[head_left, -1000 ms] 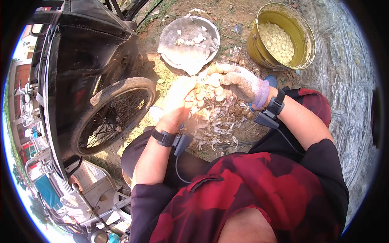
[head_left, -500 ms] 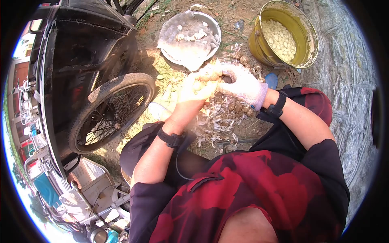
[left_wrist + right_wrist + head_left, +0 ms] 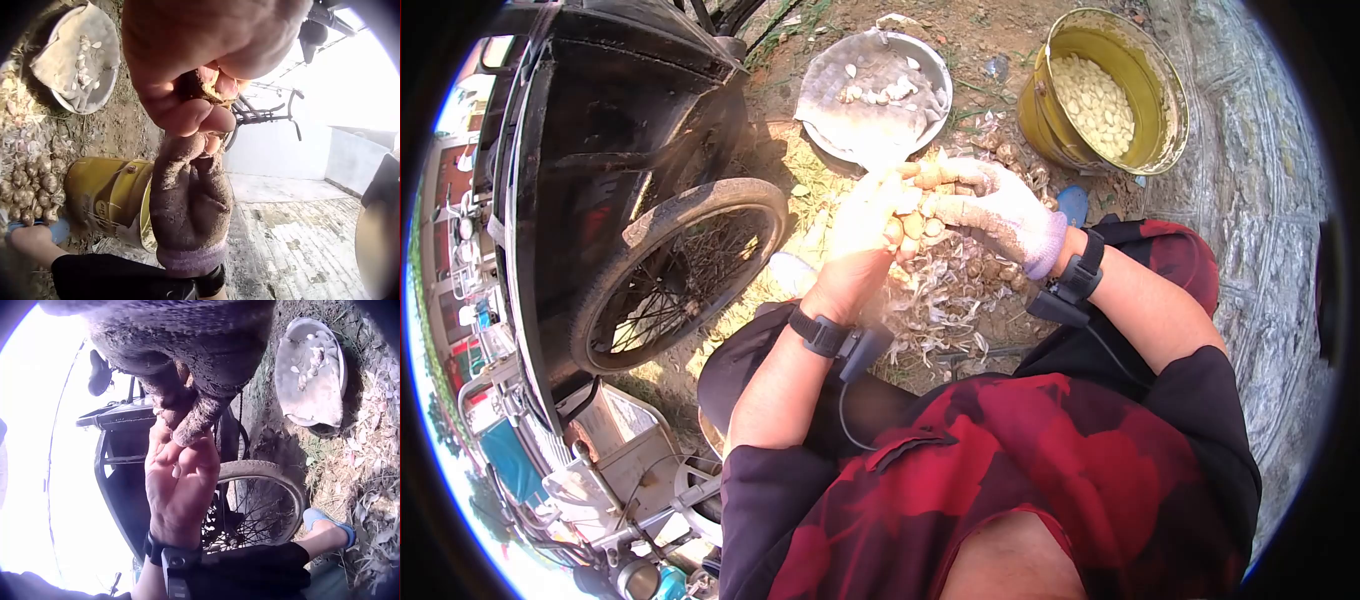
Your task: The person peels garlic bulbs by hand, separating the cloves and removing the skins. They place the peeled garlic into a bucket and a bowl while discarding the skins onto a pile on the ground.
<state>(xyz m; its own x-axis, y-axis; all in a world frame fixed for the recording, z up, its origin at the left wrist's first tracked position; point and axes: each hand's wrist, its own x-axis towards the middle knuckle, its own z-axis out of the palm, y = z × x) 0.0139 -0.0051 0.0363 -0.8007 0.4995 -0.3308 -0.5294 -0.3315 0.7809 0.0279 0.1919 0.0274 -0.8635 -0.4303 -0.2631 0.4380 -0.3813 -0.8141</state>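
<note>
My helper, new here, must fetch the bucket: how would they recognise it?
Find the grey paving along the head view's right edge. Just left of its upper part sits the bucket. Unlike the cloth-covered basin farther left, it is deep, yellow and holds many pale cloves.

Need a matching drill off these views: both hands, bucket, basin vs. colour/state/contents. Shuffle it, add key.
Things:
1. bucket
2. left hand
3. basin
4. right hand

States:
A. wears a dirt-stained glove with a lilac cuff
B. grey-white cloth draped in it, a few white pieces on top
C. bare, fingers curled round garlic
D. yellow, with many pale cloves inside

Pairs: 1-D, 2-C, 3-B, 4-A
</note>
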